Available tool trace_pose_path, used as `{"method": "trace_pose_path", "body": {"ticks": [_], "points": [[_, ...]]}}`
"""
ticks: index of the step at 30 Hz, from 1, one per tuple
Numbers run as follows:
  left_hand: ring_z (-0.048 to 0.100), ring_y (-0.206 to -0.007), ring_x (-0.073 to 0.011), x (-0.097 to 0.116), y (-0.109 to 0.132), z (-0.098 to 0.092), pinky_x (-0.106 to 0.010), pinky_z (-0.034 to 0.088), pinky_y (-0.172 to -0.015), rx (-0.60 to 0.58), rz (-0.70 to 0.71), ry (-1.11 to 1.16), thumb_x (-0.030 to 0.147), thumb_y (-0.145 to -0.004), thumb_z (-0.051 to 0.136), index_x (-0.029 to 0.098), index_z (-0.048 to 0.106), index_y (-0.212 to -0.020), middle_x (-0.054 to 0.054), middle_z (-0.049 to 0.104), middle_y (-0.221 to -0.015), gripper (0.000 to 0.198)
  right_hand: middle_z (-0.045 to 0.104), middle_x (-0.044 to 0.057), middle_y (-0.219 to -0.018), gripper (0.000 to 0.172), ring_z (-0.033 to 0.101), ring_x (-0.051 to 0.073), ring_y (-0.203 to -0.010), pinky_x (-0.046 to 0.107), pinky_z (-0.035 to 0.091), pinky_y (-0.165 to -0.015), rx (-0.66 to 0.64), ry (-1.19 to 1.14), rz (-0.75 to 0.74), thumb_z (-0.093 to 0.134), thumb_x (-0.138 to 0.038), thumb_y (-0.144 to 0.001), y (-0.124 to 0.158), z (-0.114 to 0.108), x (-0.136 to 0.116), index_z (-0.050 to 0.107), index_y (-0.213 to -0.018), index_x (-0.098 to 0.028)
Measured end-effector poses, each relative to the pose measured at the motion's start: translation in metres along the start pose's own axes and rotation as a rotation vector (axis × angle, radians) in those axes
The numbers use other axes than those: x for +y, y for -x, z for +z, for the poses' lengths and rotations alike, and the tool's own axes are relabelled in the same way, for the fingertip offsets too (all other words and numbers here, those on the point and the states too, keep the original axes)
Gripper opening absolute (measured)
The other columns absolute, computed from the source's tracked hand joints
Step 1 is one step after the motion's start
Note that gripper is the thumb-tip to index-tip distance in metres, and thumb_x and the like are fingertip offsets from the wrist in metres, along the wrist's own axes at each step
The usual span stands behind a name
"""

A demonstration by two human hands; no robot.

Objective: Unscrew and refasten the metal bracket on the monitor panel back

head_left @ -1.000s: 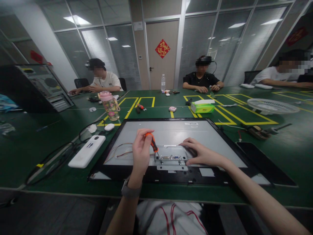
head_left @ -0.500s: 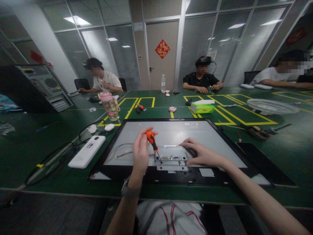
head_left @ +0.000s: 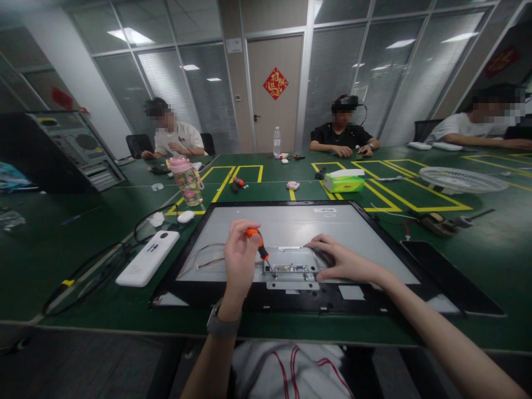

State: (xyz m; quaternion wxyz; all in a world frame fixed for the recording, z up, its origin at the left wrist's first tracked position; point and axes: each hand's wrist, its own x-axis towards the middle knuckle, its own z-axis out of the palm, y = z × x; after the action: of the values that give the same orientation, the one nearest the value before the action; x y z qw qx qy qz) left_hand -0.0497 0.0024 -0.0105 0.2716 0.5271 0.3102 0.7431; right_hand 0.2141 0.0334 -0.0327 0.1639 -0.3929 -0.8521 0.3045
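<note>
So the left hand (head_left: pixel 240 252) is wrapped around an orange-and-black screwdriver (head_left: pixel 263 252), tilted with its tip down at the left end of a metal bracket (head_left: pixel 293 280) with a row of ports on it. The right hand (head_left: pixel 343 260) is at the bracket's right end, thumb and fingers spread apart; can't really tell if it's gripping or just resting there. The two hands are apart, with the ports between them.

The bracket sits on the near middle part of a silver display panel (head_left: pixel 361 227) with a black frame, lying flat on a green counter (head_left: pixel 266 328). Some thin wires (head_left: pixel 211 262) run across the panel left of the left hand.

Just left of the panel there's a white power bank (head_left: pixel 147 259) marked 14, and a dark flat slab (head_left: pixel 451 274) is on the right. Farther back: a pink-lidded bottle (head_left: pixel 187 183) on the left, plus a green tissue pack (head_left: pixel 344 182) right of center.
</note>
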Motion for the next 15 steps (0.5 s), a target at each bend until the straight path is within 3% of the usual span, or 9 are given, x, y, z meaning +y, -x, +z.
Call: {"method": "trace_pose_path", "body": {"ticks": [2,6,9,13,15], "points": [[0.058,-0.075,-0.0122,0.0002,0.0000,0.0002,-0.021,0.046,-0.065,-0.007,-0.007,-0.008,0.036,-0.085,0.066,0.018,0.068,-0.089,-0.003,0.060,-0.086,0.019,0.046,0.010,-0.126,0.073,0.046,0.029,-0.118,0.041,0.038,-0.104,0.001,-0.001,-0.005,0.074,-0.054,-0.072,0.0001,-0.0001,-0.0003,0.052,-0.133,-0.021],[0.062,-0.084,-0.0160,0.0015,0.0012,0.0013,-0.026,0.048,-0.076,-0.004,-0.131,0.061,0.039,-0.094,0.051,0.017,0.066,-0.102,-0.006,0.065,-0.089,0.028,0.046,0.010,-0.126,0.074,0.046,0.029,-0.119,0.041,0.037,-0.105,-0.001,-0.003,-0.003,0.074,-0.053,-0.071,0.0001,-0.0001,-0.0007,0.052,-0.133,-0.020],[0.062,-0.090,-0.0180,0.0021,0.0013,0.0019,-0.029,0.049,-0.082,-0.018,-0.123,0.084,0.040,-0.094,0.050,0.016,0.067,-0.099,-0.008,0.065,-0.094,0.029,0.046,0.010,-0.126,0.074,0.046,0.030,-0.119,0.042,0.037,-0.105,0.001,-0.003,0.003,0.074,-0.054,-0.070,0.0000,0.0000,-0.0010,0.053,-0.133,-0.021],[0.059,-0.080,-0.0130,0.0005,0.0002,0.0013,-0.022,0.048,-0.069,-0.026,-0.006,0.022,0.036,-0.085,0.065,0.019,0.069,-0.087,-0.004,0.061,-0.094,0.018,0.048,0.009,-0.124,0.073,0.047,0.030,-0.117,0.042,0.039,-0.103,0.006,-0.003,-0.005,0.074,-0.055,-0.071,-0.0005,-0.0001,-0.0008,0.053,-0.133,-0.022],[0.059,-0.076,-0.0126,-0.0006,0.0003,0.0007,-0.021,0.048,-0.067,-0.022,-0.034,0.007,0.036,-0.085,0.066,0.019,0.070,-0.091,-0.004,0.062,-0.090,0.019,0.048,0.009,-0.124,0.073,0.047,0.030,-0.117,0.041,0.040,-0.102,0.004,-0.003,-0.006,0.074,-0.054,-0.070,-0.0007,0.0000,-0.0006,0.053,-0.133,-0.022]]}}
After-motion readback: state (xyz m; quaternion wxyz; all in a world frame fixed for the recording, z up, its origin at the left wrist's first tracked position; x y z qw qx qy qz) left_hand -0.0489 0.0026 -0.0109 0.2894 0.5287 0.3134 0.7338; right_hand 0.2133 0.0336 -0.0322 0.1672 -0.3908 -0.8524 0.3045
